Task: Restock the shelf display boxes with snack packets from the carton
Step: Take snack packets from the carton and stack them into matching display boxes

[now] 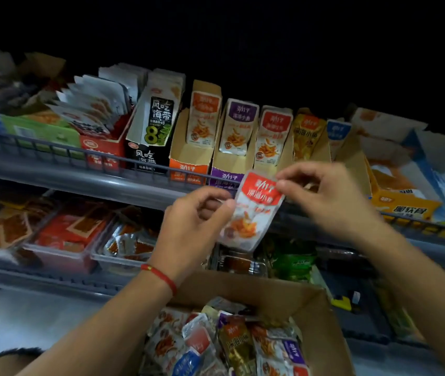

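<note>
A red-topped white snack packet [252,213] hangs in front of the upper shelf rail. My left hand [194,226], with a red string on its wrist, pinches its left edge. My right hand [327,196] pinches its top right corner. Just behind stand the cardboard display boxes: orange [188,164], purple [226,172], a red-packet one [272,137] and a yellow one [306,137], each holding upright packets. The open brown carton [283,297] sits below my arms, filled with several mixed packets [232,343] in red, purple, gold and blue.
A black seaweed box [150,131] and a red box [102,150] stand left on the upper shelf. Larger orange and blue boxes [405,191] lie at right. The lower shelf holds clear trays [64,240] of red snacks. A grey wire rail [80,156] fronts the shelf.
</note>
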A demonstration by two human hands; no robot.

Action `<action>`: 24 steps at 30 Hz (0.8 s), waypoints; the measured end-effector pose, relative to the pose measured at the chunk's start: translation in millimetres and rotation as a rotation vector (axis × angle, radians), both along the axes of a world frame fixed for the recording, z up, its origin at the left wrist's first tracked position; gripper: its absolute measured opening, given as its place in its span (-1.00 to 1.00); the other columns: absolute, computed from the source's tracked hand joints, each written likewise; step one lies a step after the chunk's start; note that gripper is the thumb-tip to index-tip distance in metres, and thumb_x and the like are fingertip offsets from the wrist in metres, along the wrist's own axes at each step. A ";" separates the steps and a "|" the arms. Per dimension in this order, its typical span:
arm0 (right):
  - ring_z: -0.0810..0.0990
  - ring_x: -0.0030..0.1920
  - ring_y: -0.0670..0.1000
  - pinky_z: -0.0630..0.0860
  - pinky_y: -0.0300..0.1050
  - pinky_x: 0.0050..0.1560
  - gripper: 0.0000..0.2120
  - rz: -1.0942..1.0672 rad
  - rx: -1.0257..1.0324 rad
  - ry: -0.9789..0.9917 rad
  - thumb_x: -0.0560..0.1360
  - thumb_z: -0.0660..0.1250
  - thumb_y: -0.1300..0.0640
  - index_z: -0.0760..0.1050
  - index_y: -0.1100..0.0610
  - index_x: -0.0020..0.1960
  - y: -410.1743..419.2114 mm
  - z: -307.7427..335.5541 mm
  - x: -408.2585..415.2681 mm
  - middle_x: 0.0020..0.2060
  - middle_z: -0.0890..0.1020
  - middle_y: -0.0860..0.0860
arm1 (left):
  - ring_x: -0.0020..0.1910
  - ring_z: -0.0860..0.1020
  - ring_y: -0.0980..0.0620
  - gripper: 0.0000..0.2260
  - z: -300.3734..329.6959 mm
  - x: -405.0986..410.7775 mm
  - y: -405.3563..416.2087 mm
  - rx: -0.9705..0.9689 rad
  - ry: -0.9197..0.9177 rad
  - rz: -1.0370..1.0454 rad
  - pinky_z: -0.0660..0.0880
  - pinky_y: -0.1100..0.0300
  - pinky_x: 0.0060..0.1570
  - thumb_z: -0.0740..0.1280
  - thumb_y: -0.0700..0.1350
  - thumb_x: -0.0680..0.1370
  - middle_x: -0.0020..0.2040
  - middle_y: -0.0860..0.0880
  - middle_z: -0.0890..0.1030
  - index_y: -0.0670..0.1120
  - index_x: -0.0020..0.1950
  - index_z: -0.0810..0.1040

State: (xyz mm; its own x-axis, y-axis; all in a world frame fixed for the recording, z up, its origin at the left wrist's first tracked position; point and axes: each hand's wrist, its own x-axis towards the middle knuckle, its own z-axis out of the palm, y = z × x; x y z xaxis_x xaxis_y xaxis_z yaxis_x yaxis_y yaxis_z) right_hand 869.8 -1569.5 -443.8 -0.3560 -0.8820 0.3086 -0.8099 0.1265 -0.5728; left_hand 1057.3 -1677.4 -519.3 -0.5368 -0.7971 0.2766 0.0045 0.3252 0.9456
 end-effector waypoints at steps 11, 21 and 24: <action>0.54 0.20 -0.10 0.42 -0.32 0.14 -0.73 -0.211 -0.275 0.501 0.67 0.27 0.09 0.54 0.12 0.32 -67.3 73.8 -86.7 0.21 0.60 -0.03 | 0.47 0.31 -0.15 -0.65 -4.4 4.5 -40.6 -0.790 -0.424 0.325 0.35 -0.22 0.37 0.42 -0.10 0.46 0.37 -0.07 0.50 -0.07 0.24 0.57; 0.60 0.21 0.07 0.59 0.07 0.18 -0.76 -0.204 -0.098 0.631 0.65 0.27 0.12 0.54 0.06 0.30 -108.1 34.8 -96.9 0.21 0.63 0.07 | 0.51 0.28 -0.13 -0.62 -3.8 3.3 -39.1 -0.752 -0.491 0.297 0.30 -0.27 0.40 0.43 -0.08 0.46 0.42 -0.03 0.48 -0.02 0.28 0.55; 0.61 0.19 0.09 0.62 0.06 0.11 -0.75 -0.224 -0.082 0.630 0.65 0.26 0.10 0.53 0.05 0.31 -111.6 22.2 -94.5 0.21 0.62 0.10 | 0.50 0.28 -0.13 -0.63 -2.4 2.5 -39.2 -0.746 -0.497 0.295 0.30 -0.27 0.40 0.42 -0.08 0.47 0.42 -0.03 0.48 -0.03 0.28 0.55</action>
